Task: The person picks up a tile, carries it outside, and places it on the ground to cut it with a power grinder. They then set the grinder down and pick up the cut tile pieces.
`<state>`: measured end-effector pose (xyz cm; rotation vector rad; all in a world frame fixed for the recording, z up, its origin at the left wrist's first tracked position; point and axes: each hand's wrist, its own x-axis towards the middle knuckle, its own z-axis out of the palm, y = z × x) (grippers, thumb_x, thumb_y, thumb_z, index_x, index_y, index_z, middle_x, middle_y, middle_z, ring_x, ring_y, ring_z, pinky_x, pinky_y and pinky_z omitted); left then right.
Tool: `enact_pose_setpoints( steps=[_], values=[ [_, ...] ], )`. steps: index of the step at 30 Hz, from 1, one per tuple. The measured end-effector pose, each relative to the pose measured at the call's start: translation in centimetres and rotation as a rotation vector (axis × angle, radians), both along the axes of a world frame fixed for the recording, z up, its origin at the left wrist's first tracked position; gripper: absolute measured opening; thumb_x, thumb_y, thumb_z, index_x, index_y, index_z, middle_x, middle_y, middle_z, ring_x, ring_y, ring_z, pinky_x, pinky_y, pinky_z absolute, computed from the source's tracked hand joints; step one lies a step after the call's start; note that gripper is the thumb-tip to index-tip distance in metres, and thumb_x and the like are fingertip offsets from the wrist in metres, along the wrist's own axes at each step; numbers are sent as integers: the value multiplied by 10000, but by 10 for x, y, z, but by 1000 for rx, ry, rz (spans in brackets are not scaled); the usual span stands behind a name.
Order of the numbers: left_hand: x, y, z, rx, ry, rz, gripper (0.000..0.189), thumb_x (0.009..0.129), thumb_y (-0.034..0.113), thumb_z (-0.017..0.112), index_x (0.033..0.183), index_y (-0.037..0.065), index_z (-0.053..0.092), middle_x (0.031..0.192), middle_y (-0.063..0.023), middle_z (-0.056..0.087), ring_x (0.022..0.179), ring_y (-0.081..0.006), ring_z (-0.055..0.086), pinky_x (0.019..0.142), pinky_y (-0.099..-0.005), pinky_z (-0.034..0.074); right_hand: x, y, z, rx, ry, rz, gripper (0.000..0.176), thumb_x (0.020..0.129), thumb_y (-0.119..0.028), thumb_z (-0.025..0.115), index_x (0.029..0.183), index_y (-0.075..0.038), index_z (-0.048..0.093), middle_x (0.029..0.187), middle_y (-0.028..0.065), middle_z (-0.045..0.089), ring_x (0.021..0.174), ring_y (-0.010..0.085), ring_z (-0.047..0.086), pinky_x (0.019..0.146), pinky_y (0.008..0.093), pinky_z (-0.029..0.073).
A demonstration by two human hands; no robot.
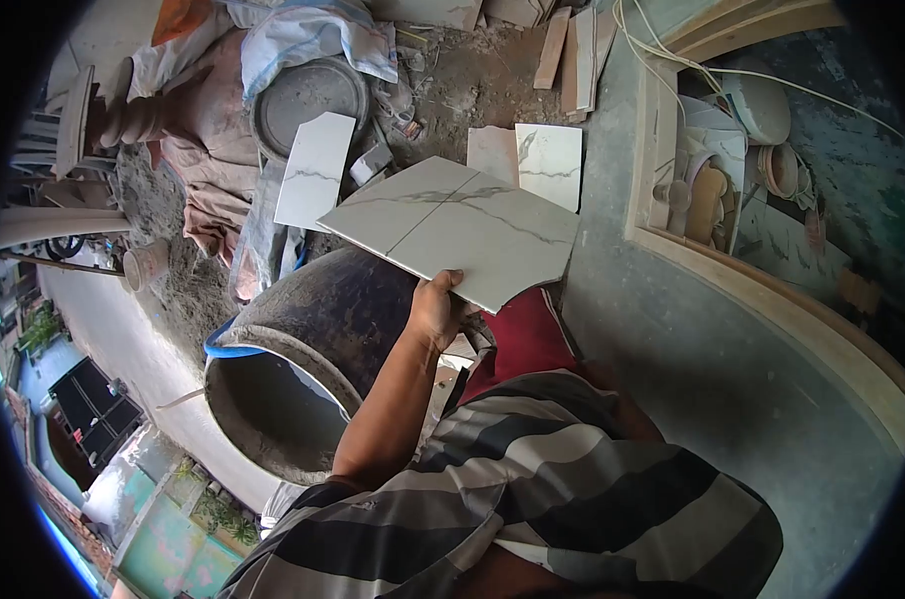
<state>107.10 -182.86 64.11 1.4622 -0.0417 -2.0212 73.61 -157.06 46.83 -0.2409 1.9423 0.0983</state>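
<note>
**Tile held up by one edge**

The step in hand looks like lifting or carrying: a pale marbled tile (452, 225) is up in the air, tilted, above a dark drum (302, 339) and the rubble-strewn ground. It touches nothing but the hand. A straight line crosses its face, and its near right corner looks cut to a curve.

The left hand (437, 311) is closed on the tile's near edge. The fingers are curled round the rim, not spread, and the arm reaches up from a striped sleeve. The right hand is out of view.

With one grip at the edge, the whole slab hangs off the wrist. Any next move, I judge, calls for a firm clamp, a slow swing, and probably support under the far side. It must also clear the drum's rim.

Cut offcuts (315, 170) lie well apart on the ground beyond, beside a round pan (307, 95).
</note>
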Motion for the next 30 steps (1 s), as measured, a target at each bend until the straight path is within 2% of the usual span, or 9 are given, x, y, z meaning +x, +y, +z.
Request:
enact_pose_setpoints(
  steps=[2,5,6,8,10,14,19,22,30],
  values=[
    [6,-2,-16,1,-55,-38,415,838,68,444,1226,-82,437,1065,-203,576,905,-321,660,702,-422,582,-1,-6,-15,35,-30,60,413,959,-370,521,1241,-72,573,1109,128,623,913,260,636,707,413,501],
    [12,-2,-33,-14,-239,-121,430,832,76,466,1233,-79,461,1076,-226,585,873,-291,652,594,-349,527,-27,5,-94,91,-128,73,408,963,-361,518,1254,-78,559,1099,99,610,900,229,625,711,396,498],
    [16,-6,-39,-5,-235,-125,430,832,76,466,1233,-79,461,1076,-226,585,873,-291,652,594,-349,527,-21,-44,-80,121,-196,26,411,964,-356,518,1259,-72,548,1080,79,600,894,208,613,729,379,493],
    [23,-10,-40,48,-350,-292,389,839,75,492,1186,-99,525,1045,-185,626,940,-293,649,806,-391,550,-4,-114,-64,10,-140,32,434,958,-361,520,1255,-44,545,1077,84,607,925,219,614,774,376,489],
    [24,-6,-52,30,-405,-257,362,838,79,494,1149,-98,552,1013,-171,639,881,-279,659,770,-372,550,-1,-157,-90,-54,-98,-46,456,927,-330,561,1227,13,592,1106,162,651,921,258,634,833,380,479],
    [35,-4,-76,38,-429,-285,305,836,83,492,1068,-87,592,963,-141,652,868,-235,631,775,-344,505,-23,-216,-193,-109,-57,112,485,940,-383,548,1266,-24,562,1155,115,623,950,229,613,803,371,488],
    [36,0,-87,-34,-568,-458,274,843,98,484,1025,-74,595,944,-133,650,876,-221,599,785,-347,474,-43,-287,-289,-2,50,198,500,900,-397,610,1229,-21,593,1191,161,626,1019,275,620,860,407,480],
    [41,7,-96,-56,-581,-511,260,855,110,487,1013,-65,597,919,-151,652,854,-239,610,766,-357,483,-53,-315,-343,-85,95,316,602,857,-438,628,1233,30,602,1310,230,571,1242,346,525,1029,424,407],
    [55,26,-102,45,-589,-803,272,848,94,519,1056,-64,592,952,-202,661,893,-309,646,798,-391,493,-75,-328,-433,-180,361,403,891,759,-474,755,1358,92,418,1393,281,468,1291,378,472,1087,421,374]
  ],
)
